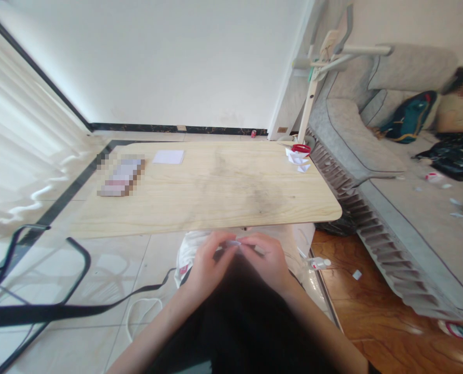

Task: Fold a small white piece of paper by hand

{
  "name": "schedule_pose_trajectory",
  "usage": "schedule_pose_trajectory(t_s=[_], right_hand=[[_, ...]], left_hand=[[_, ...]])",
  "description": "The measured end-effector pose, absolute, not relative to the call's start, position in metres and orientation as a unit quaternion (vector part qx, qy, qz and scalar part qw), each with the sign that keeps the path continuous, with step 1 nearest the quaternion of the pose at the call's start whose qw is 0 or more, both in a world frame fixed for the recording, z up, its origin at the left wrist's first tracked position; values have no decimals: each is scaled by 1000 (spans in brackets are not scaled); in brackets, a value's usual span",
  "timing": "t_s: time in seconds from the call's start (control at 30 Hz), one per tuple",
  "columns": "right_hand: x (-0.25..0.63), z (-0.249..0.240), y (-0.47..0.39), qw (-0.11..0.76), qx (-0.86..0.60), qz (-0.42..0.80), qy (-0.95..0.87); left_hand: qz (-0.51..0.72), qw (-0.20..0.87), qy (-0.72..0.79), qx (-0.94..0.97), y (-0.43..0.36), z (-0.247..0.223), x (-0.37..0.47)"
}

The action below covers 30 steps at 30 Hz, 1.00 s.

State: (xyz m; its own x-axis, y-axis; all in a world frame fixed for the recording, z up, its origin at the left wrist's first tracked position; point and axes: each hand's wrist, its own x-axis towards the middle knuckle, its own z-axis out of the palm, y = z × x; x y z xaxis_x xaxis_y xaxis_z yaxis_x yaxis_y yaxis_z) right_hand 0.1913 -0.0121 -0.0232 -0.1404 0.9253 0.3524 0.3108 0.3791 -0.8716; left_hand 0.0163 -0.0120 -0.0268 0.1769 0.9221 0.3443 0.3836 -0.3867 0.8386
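Note:
Close to my body, just off the near edge of the wooden table (200,200), both hands meet at a small piece of white paper (233,242). My left hand (212,258) pinches it from the left. From the other side, my right hand (268,258) holds it with thumb and fingertips together. Most of the paper is hidden by my fingers, so its shape cannot be made out. At the table's far right corner lie several folded white paper pieces (296,157), with red-handled scissors (301,149) beside them. White paper sheets (168,157) lie at the back left.
A blurred-out rectangular item (121,176) rests on the table's left part. To the right stand a grey sofa (387,156) with a seated person (457,111) and a white exercise frame (313,93). A white bottle (320,263) is below the table's right side.

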Motion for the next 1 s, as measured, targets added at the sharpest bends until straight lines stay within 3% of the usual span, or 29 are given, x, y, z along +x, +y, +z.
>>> schedule_pose_trajectory(t_s=[0.43,0.77,1.0], right_hand=[[190,-25,-13,479,-470,356,-651],[189,-28,-11,489,-481,451,-571],[185,-31,-10,513,-444,506,-532]], left_hand=[[468,312,423,710,-11,-22,17],[473,147,388,777,-10,-26,18],[451,107,380,800,-11,-26,19]])
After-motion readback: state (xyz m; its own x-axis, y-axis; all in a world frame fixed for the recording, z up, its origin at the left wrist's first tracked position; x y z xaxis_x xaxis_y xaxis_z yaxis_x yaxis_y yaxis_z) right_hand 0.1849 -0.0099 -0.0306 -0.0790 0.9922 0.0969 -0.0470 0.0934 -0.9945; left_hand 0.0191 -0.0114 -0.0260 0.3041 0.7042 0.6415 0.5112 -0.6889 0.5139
